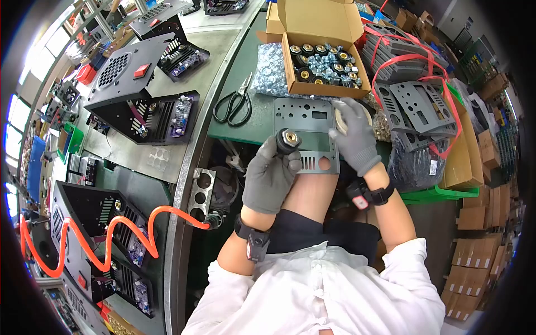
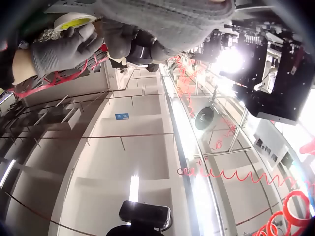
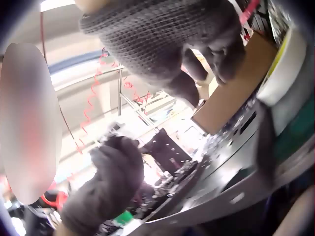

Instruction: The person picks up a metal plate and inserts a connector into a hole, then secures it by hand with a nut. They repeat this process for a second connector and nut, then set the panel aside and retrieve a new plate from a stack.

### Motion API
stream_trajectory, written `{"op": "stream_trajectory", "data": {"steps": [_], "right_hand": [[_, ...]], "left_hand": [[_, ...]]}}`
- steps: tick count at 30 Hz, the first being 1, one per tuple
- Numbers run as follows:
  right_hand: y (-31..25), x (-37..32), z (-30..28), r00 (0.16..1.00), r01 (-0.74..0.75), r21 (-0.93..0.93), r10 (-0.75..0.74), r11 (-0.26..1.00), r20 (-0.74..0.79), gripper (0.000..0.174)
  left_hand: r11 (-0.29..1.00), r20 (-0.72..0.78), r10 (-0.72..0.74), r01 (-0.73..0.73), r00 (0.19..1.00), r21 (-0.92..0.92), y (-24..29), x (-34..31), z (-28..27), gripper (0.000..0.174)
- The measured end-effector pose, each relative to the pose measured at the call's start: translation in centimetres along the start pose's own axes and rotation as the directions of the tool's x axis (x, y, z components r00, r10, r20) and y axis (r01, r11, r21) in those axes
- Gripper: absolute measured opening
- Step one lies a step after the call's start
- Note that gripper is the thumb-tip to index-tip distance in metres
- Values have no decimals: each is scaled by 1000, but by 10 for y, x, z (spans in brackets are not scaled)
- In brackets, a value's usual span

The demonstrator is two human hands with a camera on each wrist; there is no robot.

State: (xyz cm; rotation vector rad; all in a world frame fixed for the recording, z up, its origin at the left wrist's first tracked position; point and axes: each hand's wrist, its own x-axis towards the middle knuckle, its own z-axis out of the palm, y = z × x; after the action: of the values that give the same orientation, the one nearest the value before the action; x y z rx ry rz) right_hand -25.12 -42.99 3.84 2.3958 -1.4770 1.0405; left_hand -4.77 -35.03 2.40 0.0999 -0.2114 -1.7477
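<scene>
My gloved left hand (image 1: 271,178) grips a black round socket (image 1: 288,146) with a brass core and nut, held upright over the left edge of a grey metal panel (image 1: 293,114). The panel, with round and rectangular cutouts, spans from the green table to my thigh. My gloved right hand (image 1: 357,137) hovers at the panel's right edge, its fingers loosely bent beside a roll of tape (image 1: 368,114). No object shows in it. From the right wrist, those right fingers (image 3: 226,61) overlap the cardboard box (image 3: 236,88), and the left hand (image 3: 106,184) appears farther off.
Scissors (image 1: 234,106) lie left of a bag of small metal parts (image 1: 269,67). An open box (image 1: 324,87) holds several sockets and nuts. Grey panels (image 1: 424,106) with red straps are stacked at right. Black housings (image 1: 145,117) stand on the left bench beside an orange coiled hose (image 1: 151,240).
</scene>
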Motion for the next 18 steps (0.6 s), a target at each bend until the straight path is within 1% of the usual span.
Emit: {"op": "stream_trajectory", "data": {"steps": [1, 2, 3, 4, 5, 7, 8, 9, 10, 11, 12, 13, 14, 15, 17, 18], "right_hand": [[-7, 2, -5, 1000, 1, 1, -1, 1000, 3, 49], [-21, 6, -18, 989, -147, 273, 137, 951, 55, 48], [-36, 7, -29, 953, -302, 510, 262, 805, 150, 47], [-52, 9, -35, 965, -263, 607, 208, 750, 160, 45], [-54, 11, -34, 965, -262, 608, 212, 749, 155, 45], [-57, 10, -35, 973, -187, 618, 59, 763, 222, 42], [-35, 6, -22, 972, -211, 486, 130, 848, 197, 40], [0, -1, 2, 1000, -29, 285, 31, 958, -2, 42], [-2, -2, -3, 985, -173, 365, 164, 915, 57, 41], [-9, -3, -11, 949, -316, 432, 284, 845, 138, 41], [-20, -1, -17, 981, -193, 487, 164, 852, 102, 38], [-43, 3, -27, 997, -80, 536, 57, 840, 59, 36], [-66, 10, -39, 992, -101, 649, 24, 754, 127, 30], [-60, 10, -36, 992, -102, 646, 33, 757, 119, 30], [-39, 7, -24, 983, -174, 483, 118, 858, 144, 28], [-29, 5, -22, 979, -202, 496, 162, 844, 123, 29]], "left_hand": [[1000, -2, 2, -2, 1000, -1, -1, 1, -1, 34], [1000, -4, -7, 7, 1000, 15, -4, 2, -1, 34], [999, -15, -22, 23, 1000, 31, -8, 0, -3, 34], [999, -23, -25, 26, 999, 29, -11, -1, -3, 34], [999, -8, -40, 40, 999, 6, -12, 2, 0, 34], [996, 16, -78, 78, 997, -44, -14, 2, 4, 33], [996, 19, -79, 80, 997, -45, -12, 0, 4, 33], [998, 46, -56, 57, 997, -19, -5, -2, 4, 32], [999, 74, -34, 34, 997, 7, 0, -1, 3, 31], [1000, 74, -22, 22, 997, 4, -1, 1, 3, 31], [999, 57, -32, 32, 998, -1, -5, 0, 1, 32], [999, 35, -54, 54, 998, -2, -11, -2, 0, 33], [997, 30, -76, 76, 997, 3, -12, 0, 0, 34], [996, 35, -87, 87, 996, 7, -11, 0, 0, 34], [999, 16, -41, 41, 999, -7, -7, -4, 1, 34], [1000, 24, -29, 29, 999, -7, -5, -1, 1, 34]]}}
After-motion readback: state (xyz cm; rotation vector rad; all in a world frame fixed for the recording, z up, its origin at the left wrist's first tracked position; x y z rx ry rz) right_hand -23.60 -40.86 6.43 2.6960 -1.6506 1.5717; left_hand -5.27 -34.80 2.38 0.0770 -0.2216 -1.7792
